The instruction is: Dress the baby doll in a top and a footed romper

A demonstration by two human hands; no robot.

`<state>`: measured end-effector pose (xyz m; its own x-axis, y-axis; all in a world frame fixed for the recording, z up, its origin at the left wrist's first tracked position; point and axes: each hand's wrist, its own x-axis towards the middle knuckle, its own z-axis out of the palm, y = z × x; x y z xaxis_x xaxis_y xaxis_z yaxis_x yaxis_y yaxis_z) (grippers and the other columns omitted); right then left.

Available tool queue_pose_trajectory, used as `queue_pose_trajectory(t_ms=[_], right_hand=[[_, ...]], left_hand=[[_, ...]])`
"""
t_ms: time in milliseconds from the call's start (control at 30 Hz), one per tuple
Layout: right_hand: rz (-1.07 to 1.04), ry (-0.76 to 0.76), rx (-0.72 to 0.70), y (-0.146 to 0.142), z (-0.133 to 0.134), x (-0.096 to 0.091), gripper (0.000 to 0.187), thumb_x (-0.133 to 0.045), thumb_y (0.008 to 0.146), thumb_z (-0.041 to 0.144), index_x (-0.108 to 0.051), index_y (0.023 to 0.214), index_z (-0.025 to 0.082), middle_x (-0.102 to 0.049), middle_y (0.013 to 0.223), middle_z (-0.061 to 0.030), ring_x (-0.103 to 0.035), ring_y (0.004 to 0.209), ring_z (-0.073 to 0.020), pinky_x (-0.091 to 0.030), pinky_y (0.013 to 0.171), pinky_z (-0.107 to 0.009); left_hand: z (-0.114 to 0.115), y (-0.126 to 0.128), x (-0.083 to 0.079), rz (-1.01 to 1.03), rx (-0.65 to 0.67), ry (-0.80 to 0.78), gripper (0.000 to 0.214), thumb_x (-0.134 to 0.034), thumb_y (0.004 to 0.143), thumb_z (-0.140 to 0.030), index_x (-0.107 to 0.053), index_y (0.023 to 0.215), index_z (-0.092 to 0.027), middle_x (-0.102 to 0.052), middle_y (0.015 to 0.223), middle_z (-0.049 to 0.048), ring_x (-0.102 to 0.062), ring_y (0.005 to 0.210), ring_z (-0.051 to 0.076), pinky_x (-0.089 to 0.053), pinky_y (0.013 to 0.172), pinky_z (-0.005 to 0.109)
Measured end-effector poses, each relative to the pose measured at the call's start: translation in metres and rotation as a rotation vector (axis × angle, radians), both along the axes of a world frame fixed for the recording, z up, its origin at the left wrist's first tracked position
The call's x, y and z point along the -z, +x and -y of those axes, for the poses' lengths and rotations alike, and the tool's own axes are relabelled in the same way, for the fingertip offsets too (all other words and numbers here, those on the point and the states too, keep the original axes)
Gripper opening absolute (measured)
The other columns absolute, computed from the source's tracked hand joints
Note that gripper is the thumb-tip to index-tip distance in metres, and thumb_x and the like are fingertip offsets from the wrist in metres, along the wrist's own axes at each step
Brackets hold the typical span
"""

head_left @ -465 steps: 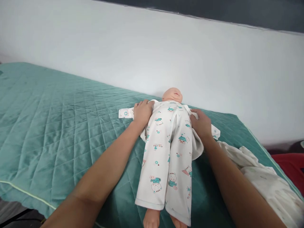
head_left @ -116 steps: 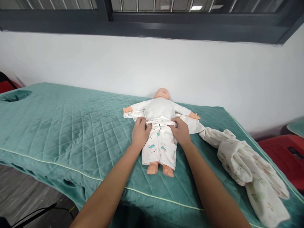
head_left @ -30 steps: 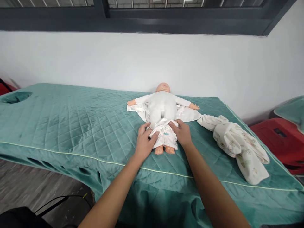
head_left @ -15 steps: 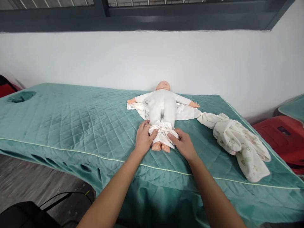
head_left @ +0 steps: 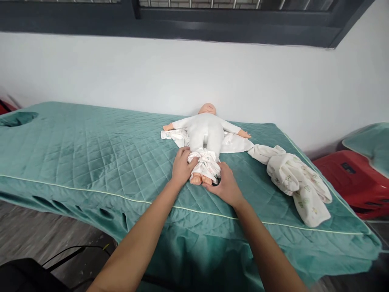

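A baby doll [head_left: 206, 127] with a white cloth body lies on its back, feet toward me and arms spread. White printed baby trousers [head_left: 204, 160] are bunched around its lower legs, with both feet [head_left: 201, 179] showing below the hem. On the left side, my left hand [head_left: 182, 166] is closed on the trousers, thumb over the cloth. My right hand [head_left: 226, 184] curves round the other side, fingers at the cloth and thumb by the foot; its grip is partly hidden. Under the doll's back a printed baby top [head_left: 235, 142] lies spread out.
A crumpled printed baby garment [head_left: 299, 182] lies on the right of the green quilted bed [head_left: 106, 158]. The wall [head_left: 121, 73] rises behind it. A red plastic case [head_left: 349, 178] stands past the bed's right end. A face hole [head_left: 18, 118] opens at the far left.
My right hand has shifted down toward the foot, its thumb moving off the top of the trousers to beside the foot. My left hand keeps its hold. The view has shifted slightly.
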<state>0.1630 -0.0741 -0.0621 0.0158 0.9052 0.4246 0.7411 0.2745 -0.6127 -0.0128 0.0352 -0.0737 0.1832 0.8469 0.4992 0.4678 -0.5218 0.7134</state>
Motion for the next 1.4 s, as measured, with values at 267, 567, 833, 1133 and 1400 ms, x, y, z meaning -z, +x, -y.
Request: queue_pose_trajectory(t_ms=[267,567,833,1133,1400], right_hand=[[-0.091,-0.014,0.019,0.003,0.004,-0.003,0.057,-0.082,0.068,0.048,-0.056,0.112,0.022,-0.062,0.109,-0.0082,-0.06,0.104,-0.0288,-0.052,0.086,-0.043],[-0.223,-0.164,-0.013,0.003,0.008,-0.015,0.053,-0.081,0.069,0.053,-0.063,0.108,0.021,-0.07,0.094,-0.003,-0.062,0.083,-0.0224,-0.05,0.072,-0.034],[-0.34,-0.155,0.188,-0.01,0.028,-0.012,0.046,-0.079,0.069,0.055,-0.058,0.094,0.022,-0.066,0.082,-0.001,-0.056,0.069,-0.0186,-0.045,0.061,-0.031],[-0.331,-0.12,0.13,-0.018,0.054,-0.042,0.019,-0.068,0.07,0.031,-0.058,0.085,0.022,-0.06,0.074,0.0027,-0.052,0.067,-0.0167,-0.042,0.064,-0.029],[-0.432,-0.223,-0.025,-0.028,0.077,-0.08,0.018,-0.067,0.071,0.03,-0.059,0.085,0.022,-0.056,0.076,0.004,-0.047,0.067,-0.0142,-0.041,0.062,-0.026]], left_hand=[[0.039,-0.018,0.002,0.038,0.091,-0.055,0.028,-0.059,0.093,-0.042,-0.062,0.077,-0.019,-0.055,0.138,0.0113,-0.051,0.133,0.026,-0.039,0.117,0.044],[0.056,-0.034,0.007,0.0,0.278,-0.081,0.064,-0.083,0.068,-0.057,-0.06,0.113,-0.019,-0.038,0.153,0.0166,-0.039,0.144,0.035,-0.035,0.122,0.049],[0.067,-0.034,-0.006,-0.045,0.204,0.018,0.032,-0.077,0.079,-0.049,-0.06,0.081,-0.022,-0.062,0.111,0.0077,-0.059,0.11,0.025,-0.049,0.1,0.041],[0.088,-0.058,-0.05,-0.214,0.197,-0.156,0.035,-0.066,0.086,-0.051,-0.053,0.07,-0.022,-0.062,0.075,-0.0004,-0.057,0.074,0.02,-0.04,0.068,0.031],[0.105,-0.086,-0.101,-0.297,0.388,-0.405,0.039,-0.066,0.082,-0.058,-0.051,0.076,-0.023,-0.056,0.073,-0.0036,-0.052,0.07,0.018,-0.035,0.061,0.027]])
